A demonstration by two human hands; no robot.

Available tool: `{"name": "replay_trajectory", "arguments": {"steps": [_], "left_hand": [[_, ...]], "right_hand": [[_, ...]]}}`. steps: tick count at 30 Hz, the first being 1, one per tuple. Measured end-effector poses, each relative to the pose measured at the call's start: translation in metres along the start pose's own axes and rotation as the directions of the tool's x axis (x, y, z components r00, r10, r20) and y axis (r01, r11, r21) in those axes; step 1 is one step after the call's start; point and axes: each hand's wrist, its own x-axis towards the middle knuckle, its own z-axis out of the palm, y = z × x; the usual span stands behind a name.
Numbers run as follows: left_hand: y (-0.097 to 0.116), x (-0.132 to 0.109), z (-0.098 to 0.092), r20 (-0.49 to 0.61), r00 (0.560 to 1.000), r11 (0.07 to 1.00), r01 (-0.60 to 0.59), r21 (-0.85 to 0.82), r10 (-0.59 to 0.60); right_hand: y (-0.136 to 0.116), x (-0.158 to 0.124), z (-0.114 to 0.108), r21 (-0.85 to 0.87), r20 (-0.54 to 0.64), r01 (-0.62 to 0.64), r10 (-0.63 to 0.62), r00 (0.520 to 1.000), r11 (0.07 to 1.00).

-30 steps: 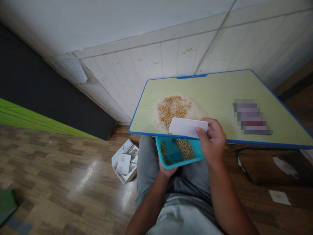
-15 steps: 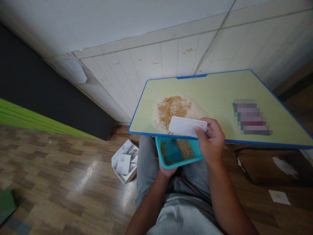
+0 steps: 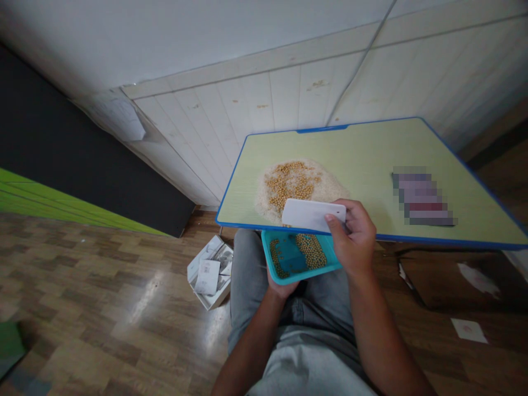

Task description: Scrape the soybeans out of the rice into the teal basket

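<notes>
My right hand (image 3: 355, 234) grips a flat white plastic scraper (image 3: 307, 214) by its right end, low over the near edge of the table (image 3: 367, 148). The scraper's left part lies at the front of a pile of soybeans (image 3: 289, 179) mixed with rice (image 3: 330, 184). Below the table edge, my left hand (image 3: 282, 287) holds a turquoise plastic tray (image 3: 291, 279) from underneath, its fingers mostly hidden. Soybeans (image 3: 313, 253) lie inside the tray, thicker on the right, with a smaller group at the left.
A blurred-out flat item (image 3: 423, 198) lies on the table's right side. An open white box (image 3: 210, 275) with papers stands on the floor at left. A brown cardboard box (image 3: 437, 280) is under the table at right. The panelled wall (image 3: 231, 110) stands behind.
The scraper and my right hand have shifted very slightly left and down along the near edge. The tray stays in my left hand below the edge.
</notes>
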Motion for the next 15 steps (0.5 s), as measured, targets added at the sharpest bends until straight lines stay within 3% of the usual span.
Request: {"name": "replay_trajectory", "arguments": {"steps": [15], "left_hand": [[0.0005,0.0015,0.0007,-0.023,0.999,1.0,0.024,-0.004,-0.024]], "right_hand": [[-0.0005,-0.0008,0.003,0.025,-0.015,-0.001,0.001,1.0,1.0]]}}
